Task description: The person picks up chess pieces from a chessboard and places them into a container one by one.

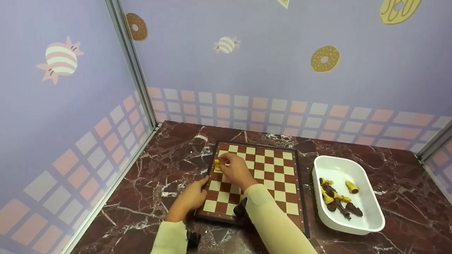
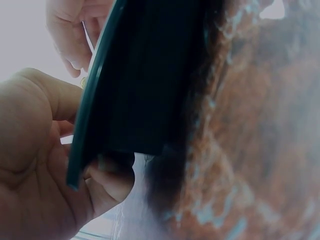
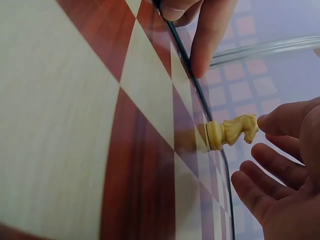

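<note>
A yellow chess knight (image 3: 232, 132) stands upright on the brown-and-cream chessboard (image 1: 279, 176), near its left edge. My right hand (image 1: 236, 171) reaches over the board and pinches the knight's head at the tips of thumb and forefinger. In the right wrist view the other fingers (image 3: 260, 177) hang loosely curled, apart from the piece. My left hand (image 1: 192, 197) grips the board's left edge. In the left wrist view its thumb lies at the top of the dark rim (image 2: 90, 110) and its fingers curl under the board.
To the right of the board sits a white tray (image 1: 376, 208) with several yellow and dark brown chess pieces (image 1: 340, 199) lying in it. Both are on a dark red marbled tabletop (image 1: 169, 155). Patterned purple walls (image 1: 268, 70) enclose the back and left.
</note>
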Demonstrator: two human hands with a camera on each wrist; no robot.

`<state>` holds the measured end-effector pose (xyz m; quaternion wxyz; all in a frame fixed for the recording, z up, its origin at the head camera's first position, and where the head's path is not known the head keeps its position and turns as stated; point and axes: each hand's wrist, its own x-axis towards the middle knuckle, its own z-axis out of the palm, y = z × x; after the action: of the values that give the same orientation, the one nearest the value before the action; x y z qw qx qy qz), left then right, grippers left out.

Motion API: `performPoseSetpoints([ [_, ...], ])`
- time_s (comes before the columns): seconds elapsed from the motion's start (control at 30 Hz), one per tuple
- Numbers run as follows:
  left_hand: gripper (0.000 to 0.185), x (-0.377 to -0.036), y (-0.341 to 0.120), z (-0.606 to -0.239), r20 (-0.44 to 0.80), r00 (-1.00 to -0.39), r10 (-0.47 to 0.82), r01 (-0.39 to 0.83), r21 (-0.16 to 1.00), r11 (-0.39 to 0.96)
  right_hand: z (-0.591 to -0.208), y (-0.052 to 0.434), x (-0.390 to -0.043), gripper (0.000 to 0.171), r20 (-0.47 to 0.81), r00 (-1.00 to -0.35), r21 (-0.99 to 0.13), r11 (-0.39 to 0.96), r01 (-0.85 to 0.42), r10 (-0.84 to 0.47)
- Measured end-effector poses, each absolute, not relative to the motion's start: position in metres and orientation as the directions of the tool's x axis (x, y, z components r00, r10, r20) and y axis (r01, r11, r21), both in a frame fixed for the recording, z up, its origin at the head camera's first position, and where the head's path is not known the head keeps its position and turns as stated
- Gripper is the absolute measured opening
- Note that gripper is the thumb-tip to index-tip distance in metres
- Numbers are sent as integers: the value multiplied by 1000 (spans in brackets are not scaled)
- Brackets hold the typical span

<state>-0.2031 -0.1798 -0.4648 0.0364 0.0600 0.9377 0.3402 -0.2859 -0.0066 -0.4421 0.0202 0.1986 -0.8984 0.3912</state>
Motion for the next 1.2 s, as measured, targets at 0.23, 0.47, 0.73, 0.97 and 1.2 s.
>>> performPoseSetpoints([
  [0.23, 58, -203, -180, -465, -27, -991, 130, 82, 645, 759, -442, -10, -289, 29, 178, -916, -707, 600, -374, -361],
  [0.47, 57, -202, -180, -465, -20, -992, 126, 84, 636, 767, -439, -16, -294, 24, 179, -898, -668, 621, -410, -401],
  [0.73, 57, -202, -181, -465, -36, -988, 148, 89, 650, 755, -434, -22, -298, 19, 205, -896, -603, 670, -433, -395],
  [0.97, 57, -201, -180, -464, -17, -987, 160, 110, 652, 750, -433, -28, -299, 18, 180, -902, -584, 695, -420, -393],
  [1.2, 57, -201, -182, -464, 6, -986, 166, 131, 640, 757, -432, -29, -302, 16, 216, -886, -529, 714, -460, -411],
])
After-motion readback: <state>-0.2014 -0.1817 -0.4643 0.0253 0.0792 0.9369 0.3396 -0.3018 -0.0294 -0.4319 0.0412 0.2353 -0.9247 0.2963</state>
